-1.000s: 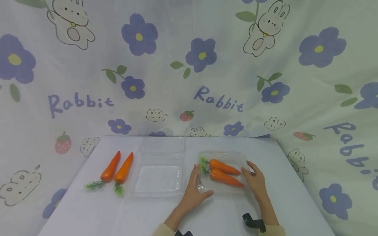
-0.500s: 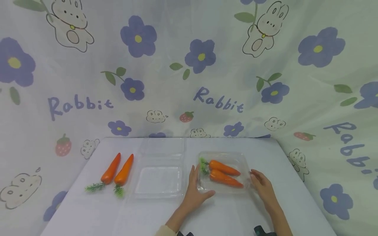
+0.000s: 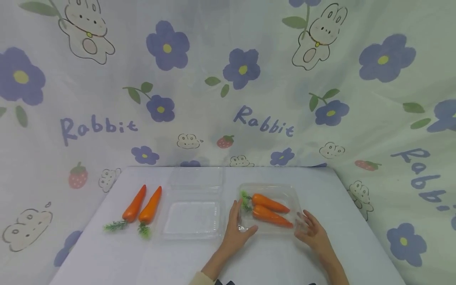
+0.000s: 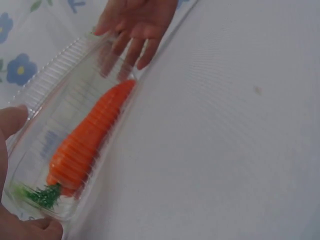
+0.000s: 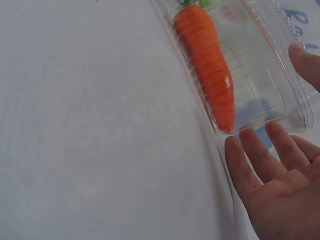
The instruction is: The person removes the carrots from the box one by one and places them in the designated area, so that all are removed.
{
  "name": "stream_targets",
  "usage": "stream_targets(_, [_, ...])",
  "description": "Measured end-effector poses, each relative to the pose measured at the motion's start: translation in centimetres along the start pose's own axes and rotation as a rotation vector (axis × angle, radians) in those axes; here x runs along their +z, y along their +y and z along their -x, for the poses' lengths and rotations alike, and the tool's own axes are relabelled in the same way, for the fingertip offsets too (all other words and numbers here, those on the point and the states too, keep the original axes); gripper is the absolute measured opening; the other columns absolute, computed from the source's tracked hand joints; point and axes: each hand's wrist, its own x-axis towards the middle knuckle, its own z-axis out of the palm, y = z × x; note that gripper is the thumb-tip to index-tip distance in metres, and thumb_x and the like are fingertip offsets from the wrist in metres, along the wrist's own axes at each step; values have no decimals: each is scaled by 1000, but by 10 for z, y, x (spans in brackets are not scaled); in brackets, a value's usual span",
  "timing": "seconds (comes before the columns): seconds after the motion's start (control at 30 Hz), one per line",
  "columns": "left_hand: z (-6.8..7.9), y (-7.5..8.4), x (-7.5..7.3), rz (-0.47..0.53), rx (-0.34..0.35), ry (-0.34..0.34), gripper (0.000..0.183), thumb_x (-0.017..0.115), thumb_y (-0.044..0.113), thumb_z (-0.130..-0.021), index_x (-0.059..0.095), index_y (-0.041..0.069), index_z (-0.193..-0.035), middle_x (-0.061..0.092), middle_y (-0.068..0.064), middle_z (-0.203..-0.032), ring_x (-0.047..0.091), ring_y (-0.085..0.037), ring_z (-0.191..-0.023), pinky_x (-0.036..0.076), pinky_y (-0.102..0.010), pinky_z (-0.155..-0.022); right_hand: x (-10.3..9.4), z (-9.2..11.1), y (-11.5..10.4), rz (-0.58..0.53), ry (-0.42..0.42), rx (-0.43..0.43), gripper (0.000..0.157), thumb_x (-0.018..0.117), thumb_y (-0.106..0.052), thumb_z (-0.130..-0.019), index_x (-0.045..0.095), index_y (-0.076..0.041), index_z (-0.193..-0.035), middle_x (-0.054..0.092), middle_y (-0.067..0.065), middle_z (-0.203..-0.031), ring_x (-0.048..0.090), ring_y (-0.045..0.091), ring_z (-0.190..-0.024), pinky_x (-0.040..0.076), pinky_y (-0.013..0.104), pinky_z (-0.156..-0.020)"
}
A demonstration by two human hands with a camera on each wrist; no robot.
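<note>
A clear plastic clamshell box [image 3: 265, 229] with its lid down lies at the right of centre in the head view. Inside it are two orange carrots, a rear carrot [image 3: 270, 202] and a front carrot [image 3: 272, 216], their green tops toward the left. My left hand [image 3: 235, 235] rests against the box's left end, fingers extended along that side and thumb spread at the front corner. At the right end, my right hand [image 3: 317, 237] has its palm facing the box, and its fingertips [image 5: 250, 137] are right at the end wall.
An open clear clamshell box [image 3: 192, 217] lies left of the filled one, its lid [image 3: 196, 176] laid back behind it. Farther left are two loose carrots, a left carrot [image 3: 135, 204] and a right carrot [image 3: 151, 205]. A rabbit-print cloth [image 3: 228, 91] hangs behind the white table [image 3: 124, 261].
My right hand has drawn back from the box's right edge and come lower toward its front right corner, fingers now more spread. My left hand and the filled box have barely moved.
</note>
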Motion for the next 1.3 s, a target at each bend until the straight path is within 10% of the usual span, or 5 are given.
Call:
stream_targets(0.73, [-1, 3, 2, -24, -36, 0, 95, 80, 22, -81, 18, 25, -154, 21, -6, -158, 19, -34, -143, 22, -55, -111, 5, 2, -1, -40, 58, 106, 64, 72, -8, -86, 40, -7, -142, 45, 19, -143, 55, 18, -117, 49, 23, -86])
stream_targets(1.3, [1, 46, -14, 7, -38, -24, 91, 78, 15, -82, 22, 7, -153, 23, -19, -156, 21, -41, -141, 24, -53, -111, 12, 2, -4, -18, 122, 156, 39, 67, -14, -92, 52, 1, -125, 52, 16, -139, 59, 9, -108, 51, 25, -85])
